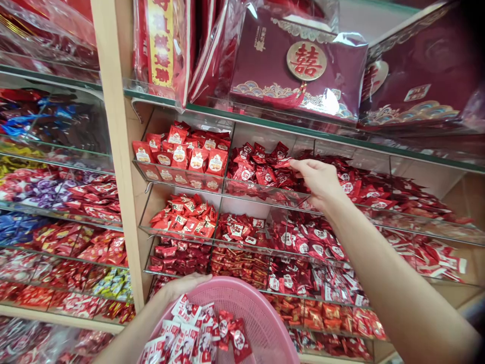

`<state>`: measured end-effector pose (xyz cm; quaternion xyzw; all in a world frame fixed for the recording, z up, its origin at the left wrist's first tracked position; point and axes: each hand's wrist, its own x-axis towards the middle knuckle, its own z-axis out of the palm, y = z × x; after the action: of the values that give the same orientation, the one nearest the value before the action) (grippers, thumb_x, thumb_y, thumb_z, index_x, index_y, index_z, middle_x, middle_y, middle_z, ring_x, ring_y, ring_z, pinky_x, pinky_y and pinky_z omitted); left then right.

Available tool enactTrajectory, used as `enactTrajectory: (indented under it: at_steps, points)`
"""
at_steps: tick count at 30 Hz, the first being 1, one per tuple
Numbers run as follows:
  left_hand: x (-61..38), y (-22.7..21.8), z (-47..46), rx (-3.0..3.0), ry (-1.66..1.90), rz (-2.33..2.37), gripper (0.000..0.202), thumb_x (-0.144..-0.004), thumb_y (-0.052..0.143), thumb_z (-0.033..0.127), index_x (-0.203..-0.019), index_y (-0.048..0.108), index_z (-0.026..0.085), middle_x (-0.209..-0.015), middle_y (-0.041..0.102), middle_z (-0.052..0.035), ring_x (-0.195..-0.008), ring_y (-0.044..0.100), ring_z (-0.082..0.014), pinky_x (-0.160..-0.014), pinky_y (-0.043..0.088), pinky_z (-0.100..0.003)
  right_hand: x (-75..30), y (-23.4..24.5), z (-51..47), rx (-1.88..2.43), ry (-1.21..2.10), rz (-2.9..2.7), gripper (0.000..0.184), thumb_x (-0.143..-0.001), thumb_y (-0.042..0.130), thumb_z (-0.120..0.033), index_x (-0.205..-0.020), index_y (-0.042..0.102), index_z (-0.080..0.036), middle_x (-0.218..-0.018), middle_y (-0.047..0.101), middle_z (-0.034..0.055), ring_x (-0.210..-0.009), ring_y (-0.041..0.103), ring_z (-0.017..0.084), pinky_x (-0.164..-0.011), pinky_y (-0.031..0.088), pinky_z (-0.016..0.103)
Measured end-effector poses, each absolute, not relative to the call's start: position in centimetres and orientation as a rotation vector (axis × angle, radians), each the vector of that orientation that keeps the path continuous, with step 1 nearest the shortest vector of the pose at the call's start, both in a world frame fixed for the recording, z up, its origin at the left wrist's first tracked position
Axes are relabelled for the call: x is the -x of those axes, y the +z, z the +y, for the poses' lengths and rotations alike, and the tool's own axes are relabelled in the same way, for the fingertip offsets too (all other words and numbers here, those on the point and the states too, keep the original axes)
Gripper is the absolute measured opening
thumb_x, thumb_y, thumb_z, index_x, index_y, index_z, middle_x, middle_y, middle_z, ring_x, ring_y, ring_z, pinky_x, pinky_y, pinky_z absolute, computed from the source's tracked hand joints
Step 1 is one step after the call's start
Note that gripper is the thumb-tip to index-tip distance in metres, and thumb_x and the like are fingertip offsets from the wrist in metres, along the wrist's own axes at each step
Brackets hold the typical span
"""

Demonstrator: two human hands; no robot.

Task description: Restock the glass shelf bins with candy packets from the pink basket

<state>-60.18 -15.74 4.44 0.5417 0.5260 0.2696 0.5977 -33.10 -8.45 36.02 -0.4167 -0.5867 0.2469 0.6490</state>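
Observation:
My left hand grips the far left rim of a pink plastic basket, its fingers partly hidden by the rim. Inside lie several white-and-red candy packets and a few dark red candies. Up at the top row of candy bins, my right hand pinches a small red wrapped candy between thumb and fingers. That candy sits at the right side of a clear bin of matching red candies with white round labels.
Left of that bin are red packets with cookie pictures. Clear-fronted rows of wrapped sweets continue below. A glass shelf edge runs above, bearing maroon gift boxes. A wooden post divides the shelves at left.

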Motion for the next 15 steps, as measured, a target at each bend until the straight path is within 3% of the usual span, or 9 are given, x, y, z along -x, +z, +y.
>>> enactTrajectory:
  at_steps: [4,7,11,15]
  points:
    - [60.5,3.7,-15.5,-1.209,0.670,1.149,0.056,-0.064,0.057,0.071,-0.090,0.073,0.025,-0.100,0.072,-0.0041,-0.097,0.061,-0.0288,-0.088,0.046,-0.037,31.6,34.8,-11.9,0.782,0.562,-1.390,0.012,-0.070,0.068,-0.030,-0.067,0.066,-0.018,-0.066,0.062,-0.0013,-0.064,0.055,0.011,-0.067,0.045,0.027]
    - [60.6,3.8,-15.6,-1.216,0.668,1.162,0.054,-0.066,0.057,0.068,-0.091,0.073,0.022,-0.097,0.073,-0.0041,-0.094,0.061,-0.0273,-0.086,0.046,-0.036,30.9,31.2,-15.0,0.758,0.682,-1.508,0.013,-0.072,0.068,-0.034,-0.073,0.067,-0.021,-0.076,0.066,0.0004,-0.073,0.059,0.013,-0.075,0.047,0.030]
    - [60.4,4.7,-15.5,-1.225,0.690,1.142,0.056,-0.069,0.057,0.061,-0.097,0.071,0.014,-0.095,0.072,-0.0038,-0.091,0.061,-0.0257,-0.086,0.046,-0.034,31.3,22.4,-17.1,0.888,1.023,-1.766,0.022,-0.074,0.064,-0.040,-0.071,0.067,-0.018,-0.081,0.068,0.0037,-0.076,0.060,0.015,-0.074,0.047,0.030]
    - [60.3,5.0,-15.3,-1.247,0.696,1.197,0.051,-0.065,0.063,0.054,-0.092,0.072,0.012,-0.096,0.072,-0.0020,-0.095,0.059,-0.0239,-0.089,0.043,-0.029,32.1,12.6,-16.9,1.033,1.295,-1.901,0.038,-0.072,0.061,-0.051,-0.057,0.058,-0.016,-0.060,0.059,0.0002,-0.057,0.049,0.011,-0.059,0.042,0.025]
